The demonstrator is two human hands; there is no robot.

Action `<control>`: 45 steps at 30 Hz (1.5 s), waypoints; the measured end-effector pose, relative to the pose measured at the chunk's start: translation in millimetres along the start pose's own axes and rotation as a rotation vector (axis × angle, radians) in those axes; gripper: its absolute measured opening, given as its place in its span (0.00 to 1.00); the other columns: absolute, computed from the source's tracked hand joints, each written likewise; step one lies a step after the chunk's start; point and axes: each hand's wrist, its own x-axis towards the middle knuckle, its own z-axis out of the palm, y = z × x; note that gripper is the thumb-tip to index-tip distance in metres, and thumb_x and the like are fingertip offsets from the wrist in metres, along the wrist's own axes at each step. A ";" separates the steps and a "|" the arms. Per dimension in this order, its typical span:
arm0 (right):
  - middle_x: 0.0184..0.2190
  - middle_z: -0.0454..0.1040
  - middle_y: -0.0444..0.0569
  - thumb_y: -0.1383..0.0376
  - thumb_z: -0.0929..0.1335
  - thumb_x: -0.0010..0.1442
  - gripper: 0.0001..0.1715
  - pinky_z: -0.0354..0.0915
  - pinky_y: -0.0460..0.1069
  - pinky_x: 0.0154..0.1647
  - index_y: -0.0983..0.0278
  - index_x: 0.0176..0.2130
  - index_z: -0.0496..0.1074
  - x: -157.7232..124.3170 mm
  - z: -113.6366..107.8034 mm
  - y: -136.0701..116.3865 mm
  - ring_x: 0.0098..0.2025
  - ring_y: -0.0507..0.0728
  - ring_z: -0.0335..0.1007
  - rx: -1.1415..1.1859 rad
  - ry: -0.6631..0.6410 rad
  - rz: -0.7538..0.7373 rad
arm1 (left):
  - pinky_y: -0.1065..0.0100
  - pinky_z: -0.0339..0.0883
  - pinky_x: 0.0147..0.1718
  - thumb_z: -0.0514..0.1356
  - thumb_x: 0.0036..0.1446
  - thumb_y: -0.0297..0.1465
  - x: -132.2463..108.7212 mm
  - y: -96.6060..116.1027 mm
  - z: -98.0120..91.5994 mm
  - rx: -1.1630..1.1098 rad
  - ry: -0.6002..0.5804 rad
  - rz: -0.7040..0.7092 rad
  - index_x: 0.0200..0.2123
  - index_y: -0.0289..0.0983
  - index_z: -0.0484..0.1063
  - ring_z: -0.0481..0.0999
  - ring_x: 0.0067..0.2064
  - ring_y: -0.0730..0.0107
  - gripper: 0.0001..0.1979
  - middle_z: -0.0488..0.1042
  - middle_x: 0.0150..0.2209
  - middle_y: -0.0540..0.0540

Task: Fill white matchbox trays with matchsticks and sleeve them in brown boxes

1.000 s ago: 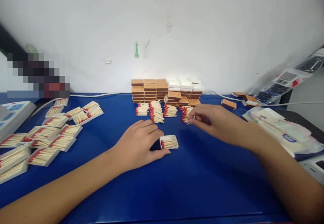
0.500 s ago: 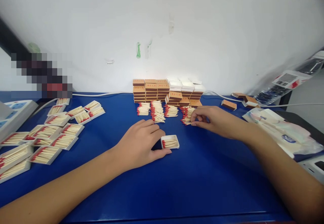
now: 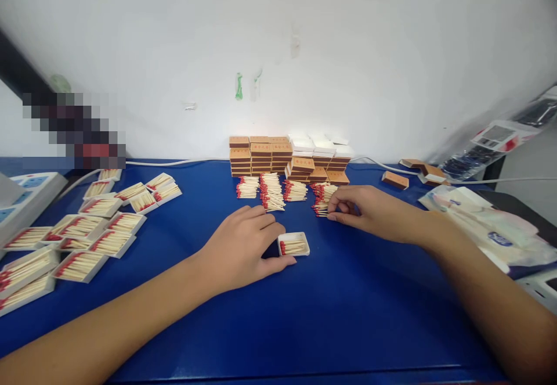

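Observation:
A small white matchbox tray with several red-tipped matches in it lies on the blue table. My left hand curves around its left side, index finger at the far left corner and thumb along the near edge, steadying it. Further back on the right, my right hand has its thumb and fingers closed at the stick ends of a loose match pile. How many matches it pinches is hidden. Beside that pile lie three more heaps: a small pile, a larger pile and a left pile.
Matchboxes stand stacked against the wall, some topped by white trays. Filled match trays spread across the left, near a power strip. On the right are loose matchboxes, a wipes packet and a plastic-wrapped item.
My right hand has shifted slightly down at the rightmost match pile, and a few matches at its near end have moved. My left hand and the tray stay in place.

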 end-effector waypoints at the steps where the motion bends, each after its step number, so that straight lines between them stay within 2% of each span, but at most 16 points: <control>1: 0.31 0.77 0.48 0.55 0.67 0.70 0.14 0.61 0.50 0.31 0.59 0.38 0.77 0.3 -0.3 -0.9 0.30 0.56 0.69 0.004 0.002 -0.004 | 0.60 0.69 0.40 0.65 0.67 0.46 0.0 0.2 -0.1 0.002 -0.002 -0.001 0.44 0.35 0.79 0.77 0.39 0.62 0.19 0.80 0.35 0.47; 10: 0.31 0.77 0.49 0.54 0.65 0.71 0.17 0.61 0.51 0.32 0.61 0.35 0.75 -0.3 -1.9 -6.5 0.31 0.56 0.69 0.002 -0.006 -0.031 | 0.60 0.68 0.40 0.65 0.67 0.46 0.6 0.5 -0.7 0.005 0.004 -0.001 0.43 0.35 0.79 0.77 0.38 0.62 0.19 0.80 0.35 0.47; 14: 0.29 0.74 0.46 0.54 0.65 0.73 0.16 0.59 0.50 0.31 0.60 0.36 0.74 -4.3 4.8 -26.1 0.29 0.55 0.66 0.061 0.050 -0.081 | 0.59 0.68 0.40 0.66 0.66 0.45 0.8 1.1 0.0 0.003 0.012 0.001 0.43 0.34 0.79 0.76 0.38 0.62 0.18 0.79 0.35 0.47; 19: 0.33 0.75 0.46 0.59 0.66 0.73 0.11 0.60 0.50 0.32 0.60 0.39 0.73 -8.1 21.7 -59.8 0.32 0.55 0.68 0.099 0.031 -0.158 | 0.59 0.68 0.38 0.66 0.66 0.45 0.9 1.9 -0.1 0.002 0.022 -0.001 0.41 0.35 0.79 0.75 0.37 0.62 0.18 0.79 0.35 0.47; 25: 0.38 0.77 0.47 0.63 0.67 0.73 0.07 0.61 0.50 0.35 0.60 0.39 0.72 -8.0 34.4 -72.8 0.36 0.55 0.71 0.073 0.025 -0.197 | 0.60 0.67 0.38 0.67 0.65 0.45 2.4 2.1 0.2 -0.009 0.010 -0.008 0.40 0.34 0.79 0.76 0.37 0.62 0.18 0.79 0.34 0.47; 29: 0.34 0.76 0.46 0.63 0.68 0.72 0.07 0.60 0.49 0.34 0.60 0.39 0.74 -6.8 26.8 -63.6 0.33 0.55 0.69 0.068 0.079 -0.184 | 0.60 0.68 0.39 0.67 0.65 0.45 2.5 1.7 0.3 -0.009 0.004 -0.007 0.41 0.34 0.79 0.76 0.37 0.62 0.17 0.79 0.34 0.47; 34: 0.31 0.76 0.47 0.61 0.67 0.70 0.10 0.60 0.50 0.33 0.61 0.38 0.76 -3.7 6.2 -24.7 0.32 0.56 0.70 -0.061 0.235 -0.091 | 0.59 0.69 0.40 0.67 0.65 0.45 1.1 1.2 -0.6 -0.002 0.014 -0.006 0.43 0.34 0.80 0.77 0.38 0.62 0.19 0.80 0.35 0.47; 39: 0.32 0.78 0.48 0.60 0.67 0.68 0.10 0.62 0.51 0.34 0.60 0.40 0.78 1.8 0.7 2.6 0.33 0.57 0.72 -0.070 0.136 -0.037 | 0.59 0.70 0.41 0.67 0.65 0.45 1.3 1.1 -0.9 0.009 0.022 0.003 0.43 0.34 0.80 0.77 0.38 0.61 0.19 0.80 0.34 0.47; 45: 0.32 0.77 0.48 0.59 0.67 0.69 0.11 0.61 0.50 0.34 0.60 0.38 0.76 4.5 6.0 1.7 0.32 0.56 0.71 -0.052 0.116 -0.048 | 0.59 0.70 0.41 0.67 0.66 0.46 0.6 0.8 1.0 0.003 0.018 0.002 0.43 0.34 0.80 0.77 0.38 0.62 0.19 0.80 0.35 0.47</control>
